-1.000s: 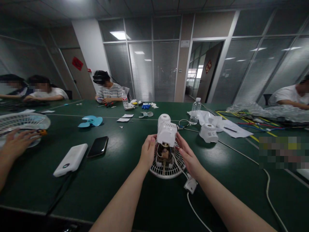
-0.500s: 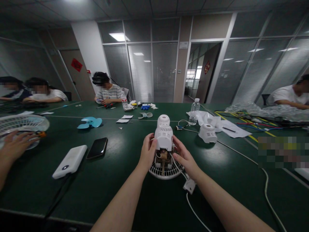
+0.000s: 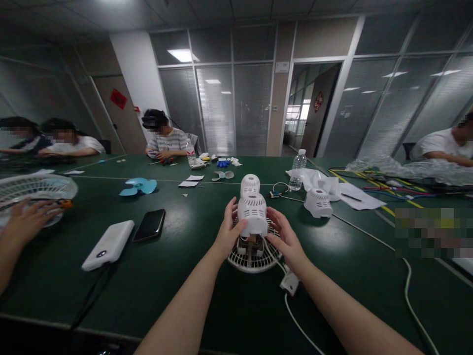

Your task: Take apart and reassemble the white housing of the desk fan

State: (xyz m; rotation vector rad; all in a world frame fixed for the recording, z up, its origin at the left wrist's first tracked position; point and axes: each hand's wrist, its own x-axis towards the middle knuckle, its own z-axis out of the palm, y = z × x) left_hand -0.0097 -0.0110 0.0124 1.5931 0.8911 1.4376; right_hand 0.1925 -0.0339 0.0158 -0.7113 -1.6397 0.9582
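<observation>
A white vented fan motor cover [image 3: 253, 217] is between my two hands, over the bare motor [image 3: 252, 245] on a white round fan grille [image 3: 254, 266]. My left hand [image 3: 227, 235] grips the cover's left side, its thumb on the lower edge. On the other side, my right hand [image 3: 287, 241] curls round the cover's right edge, near a white cable; its fingertips are partly hidden. Part of the motor shows below the cover. Behind it stands another white vented cover [image 3: 250, 184]. The cable leads to a small white box [image 3: 289, 282] by my right wrist.
On the left lie a phone [image 3: 150, 225], a white power bank [image 3: 108, 245] and blue fan blades [image 3: 138, 187]. A co-worker's hand [image 3: 27, 219] rests on another grille [image 3: 37, 185]. To the right are a bottle [image 3: 297, 170], another vented cover [image 3: 318, 203], papers [image 3: 362, 195] and a long cable [image 3: 391, 251].
The cover has come down slightly towards me and now hides more of the motor. Both hands stay at its sides, with small finger shifts.
</observation>
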